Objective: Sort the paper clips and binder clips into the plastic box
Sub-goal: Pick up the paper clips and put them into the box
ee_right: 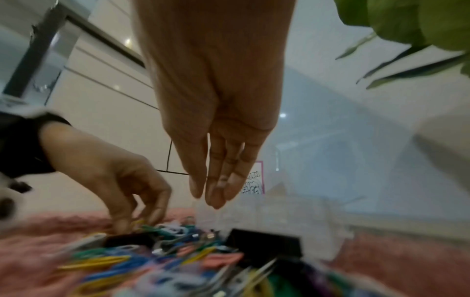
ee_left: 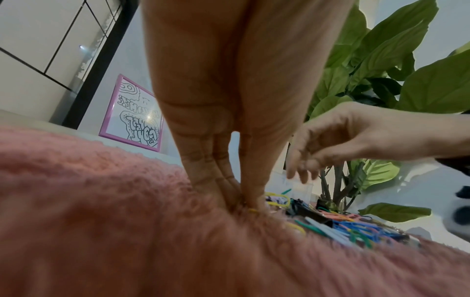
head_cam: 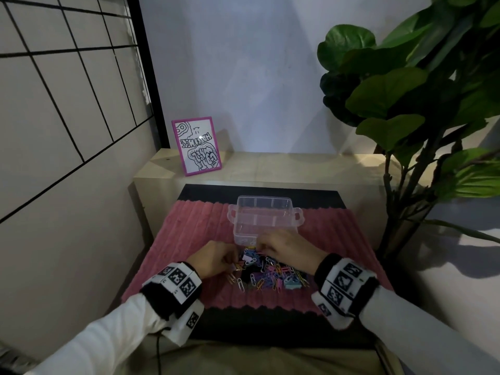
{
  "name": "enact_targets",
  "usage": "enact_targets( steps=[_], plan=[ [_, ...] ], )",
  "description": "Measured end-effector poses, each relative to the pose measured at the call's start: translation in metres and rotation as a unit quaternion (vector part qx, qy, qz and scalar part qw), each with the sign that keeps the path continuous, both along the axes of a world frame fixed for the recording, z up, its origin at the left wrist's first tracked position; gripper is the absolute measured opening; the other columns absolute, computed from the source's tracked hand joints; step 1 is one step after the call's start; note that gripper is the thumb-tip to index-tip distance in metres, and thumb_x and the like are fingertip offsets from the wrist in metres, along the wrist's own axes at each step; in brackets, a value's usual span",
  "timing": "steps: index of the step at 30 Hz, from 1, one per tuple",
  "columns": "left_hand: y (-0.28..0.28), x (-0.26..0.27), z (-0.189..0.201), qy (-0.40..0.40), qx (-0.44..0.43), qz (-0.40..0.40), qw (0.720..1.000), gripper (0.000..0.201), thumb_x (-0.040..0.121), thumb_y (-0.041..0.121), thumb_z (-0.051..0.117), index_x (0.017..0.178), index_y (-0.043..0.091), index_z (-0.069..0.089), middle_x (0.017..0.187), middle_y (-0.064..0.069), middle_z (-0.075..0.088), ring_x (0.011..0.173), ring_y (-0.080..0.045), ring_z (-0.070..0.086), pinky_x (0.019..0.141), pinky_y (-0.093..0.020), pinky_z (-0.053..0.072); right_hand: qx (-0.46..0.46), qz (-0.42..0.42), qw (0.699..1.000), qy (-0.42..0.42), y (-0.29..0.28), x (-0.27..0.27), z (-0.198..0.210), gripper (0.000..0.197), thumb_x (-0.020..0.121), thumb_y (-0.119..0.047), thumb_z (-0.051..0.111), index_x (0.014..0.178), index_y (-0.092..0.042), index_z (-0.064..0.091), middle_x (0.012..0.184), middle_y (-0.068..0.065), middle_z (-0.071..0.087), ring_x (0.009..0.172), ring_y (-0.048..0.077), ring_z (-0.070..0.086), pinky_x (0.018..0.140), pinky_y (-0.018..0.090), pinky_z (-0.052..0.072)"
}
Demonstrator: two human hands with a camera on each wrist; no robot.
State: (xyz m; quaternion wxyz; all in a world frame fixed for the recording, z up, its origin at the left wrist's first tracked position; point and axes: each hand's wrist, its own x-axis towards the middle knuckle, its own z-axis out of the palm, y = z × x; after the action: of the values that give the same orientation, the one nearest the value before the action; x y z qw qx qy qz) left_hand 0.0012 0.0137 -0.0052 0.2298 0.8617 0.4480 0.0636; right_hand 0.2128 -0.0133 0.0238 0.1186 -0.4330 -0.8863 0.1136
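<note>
Near clip pile (ee_right: 193, 267) blurred in right-wrist view

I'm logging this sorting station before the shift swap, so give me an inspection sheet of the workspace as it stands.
Surface: pink fluffy mat over a black pad.
Job's things: clear plastic box open, contents unclear; mixed pile of clips on the mat in front of it.
Clutter: nothing seen.
Hands: left hand fingertips pinch at a yellow paper clip at the pile's left edge; right hand hangs over the pile near the box, fingers straight, nothing seen in it.
Cables: thin dark cord below the left wrist.
Surroundings: pink-framed drawing on a ledge, leafy plant to the right.
</note>
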Motion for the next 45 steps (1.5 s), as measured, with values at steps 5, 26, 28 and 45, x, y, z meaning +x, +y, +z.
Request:
enact_targets(
  steps=[5,26,28,45],
  plan=[
    [0.001,0.013,0.000,0.037,-0.023,0.027,0.999,0.027,0.079,0.030,0.066,0.097,0.011,0.062,0.090,0.002,0.060,0.081,-0.011,0.057,0.071,-0.019,0.044,-0.050,-0.007,0.998,-0.041,0.002,-0.015,-0.018,0.029,0.084,-0.017,0.063,0.111,-0.008,0.058,0.114,0.006,0.057,0.102,0.021,0.055,0.082,0.032,0.047],
    [0.018,0.002,0.021,-0.226,-0.191,0.077,0.952,0.019,0.077,-0.003,0.064,0.071,0.015,0.061,0.064,0.003,0.064,0.056,-0.003,0.062,0.059,-0.016,0.053,-0.230,-0.181,0.894,0.340,0.014,0.010,-0.011,0.014,0.081,-0.002,0.065,0.079,-0.015,0.065,0.074,0.006,0.067,0.065,0.013,0.064,0.065,0.024,0.053],
    [0.019,0.001,0.020,-0.260,-0.199,0.098,0.940,0.019,0.078,-0.004,0.063,0.072,0.014,0.061,0.062,0.005,0.065,0.057,-0.006,0.063,0.060,-0.020,0.054,-0.263,-0.188,0.874,0.363,0.012,0.010,-0.011,0.011,0.085,-0.001,0.060,0.083,-0.011,0.064,0.076,0.007,0.067,0.065,0.013,0.064,0.064,0.022,0.052],
    [0.001,0.042,0.020,-0.291,-0.267,0.041,0.918,0.019,0.087,-0.002,0.051,0.103,0.004,0.059,0.090,-0.003,0.059,0.075,-0.009,0.061,0.064,-0.020,0.057,-0.281,-0.113,0.863,0.405,0.007,-0.001,0.019,0.021,0.089,0.004,0.049,0.082,-0.011,0.062,0.073,0.007,0.063,0.062,0.008,0.062,0.058,0.016,0.050]
  ],
)
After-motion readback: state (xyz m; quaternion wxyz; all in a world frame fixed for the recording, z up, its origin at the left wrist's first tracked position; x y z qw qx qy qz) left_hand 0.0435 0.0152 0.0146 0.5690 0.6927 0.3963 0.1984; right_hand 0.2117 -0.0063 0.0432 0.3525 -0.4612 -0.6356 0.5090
